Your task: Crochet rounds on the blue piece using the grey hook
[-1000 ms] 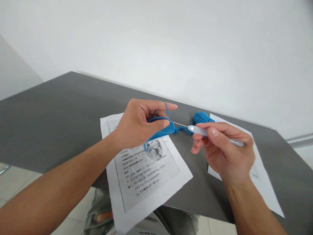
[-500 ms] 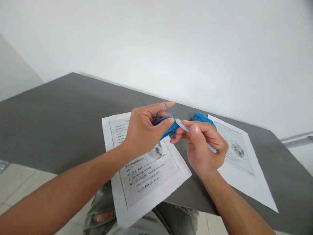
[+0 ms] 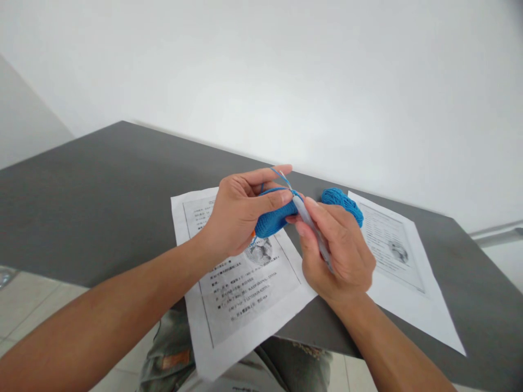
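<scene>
Above the left printed sheet (image 3: 245, 294), I saw the left hand (image 3: 239, 215) pinching a small, densely stitched blue crochet piece (image 3: 274, 219); the right hand (image 3: 341, 253) gripped a pale hook (image 3: 310, 222) at its top edge.

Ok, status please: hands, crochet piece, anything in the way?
Left hand pinches blue crochet piece. Right hand grips crochet hook, tip at piece. Yarn ball behind right hand.

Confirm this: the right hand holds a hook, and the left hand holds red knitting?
Not quite: the knitting in the left hand is blue, not red, as the head view shows. The right hand does hold the hook.
</scene>
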Available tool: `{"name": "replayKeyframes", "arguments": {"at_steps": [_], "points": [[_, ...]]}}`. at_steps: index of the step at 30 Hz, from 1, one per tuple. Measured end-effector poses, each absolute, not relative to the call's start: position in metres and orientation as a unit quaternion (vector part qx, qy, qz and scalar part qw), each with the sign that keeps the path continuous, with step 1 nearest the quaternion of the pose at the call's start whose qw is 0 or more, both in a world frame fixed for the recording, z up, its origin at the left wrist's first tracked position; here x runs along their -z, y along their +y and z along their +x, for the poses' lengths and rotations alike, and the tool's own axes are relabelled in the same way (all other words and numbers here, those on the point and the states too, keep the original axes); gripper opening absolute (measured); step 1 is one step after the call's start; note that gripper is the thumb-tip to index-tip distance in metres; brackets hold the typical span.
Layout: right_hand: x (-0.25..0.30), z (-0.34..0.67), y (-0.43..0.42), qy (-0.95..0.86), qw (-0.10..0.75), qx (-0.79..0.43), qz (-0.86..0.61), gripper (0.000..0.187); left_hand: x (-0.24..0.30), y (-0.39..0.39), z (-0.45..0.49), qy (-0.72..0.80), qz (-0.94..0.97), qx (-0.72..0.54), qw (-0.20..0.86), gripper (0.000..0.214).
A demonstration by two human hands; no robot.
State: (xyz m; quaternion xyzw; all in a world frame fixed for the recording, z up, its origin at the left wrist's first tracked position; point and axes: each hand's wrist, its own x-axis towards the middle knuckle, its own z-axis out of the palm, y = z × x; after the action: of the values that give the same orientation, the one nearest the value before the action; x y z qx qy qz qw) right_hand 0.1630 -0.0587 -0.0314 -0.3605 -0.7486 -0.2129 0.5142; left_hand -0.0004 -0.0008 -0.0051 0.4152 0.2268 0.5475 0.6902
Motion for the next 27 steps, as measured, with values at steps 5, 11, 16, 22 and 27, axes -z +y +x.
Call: {"name": "replayKeyframes", "arguments": {"at_steps": [5,11,16,22,27], "points": [[0.024,0.174,-0.059,-0.775,0.528,0.143,-0.315,0.052,-0.003,0.001,-0.009,0.209,0.409,-0.514,0.725,0.036],[0.019,0.189,-0.060,-0.761,0.558,0.035,-0.329,0.050,-0.009,0.007,-0.014,0.241,0.427,-0.481,0.727,0.033],[0.014,0.196,-0.062,-0.754,0.565,-0.018,-0.334,0.046,-0.010,0.009,-0.020,0.282,0.453,-0.432,0.727,0.035],[0.011,0.204,-0.061,-0.771,0.547,-0.023,-0.326,0.045,-0.012,0.015,-0.024,0.299,0.472,-0.403,0.725,0.029],[0.009,0.209,-0.060,-0.788,0.534,-0.009,-0.306,0.045,-0.012,0.018,-0.026,0.298,0.484,-0.380,0.730,0.025]]}}
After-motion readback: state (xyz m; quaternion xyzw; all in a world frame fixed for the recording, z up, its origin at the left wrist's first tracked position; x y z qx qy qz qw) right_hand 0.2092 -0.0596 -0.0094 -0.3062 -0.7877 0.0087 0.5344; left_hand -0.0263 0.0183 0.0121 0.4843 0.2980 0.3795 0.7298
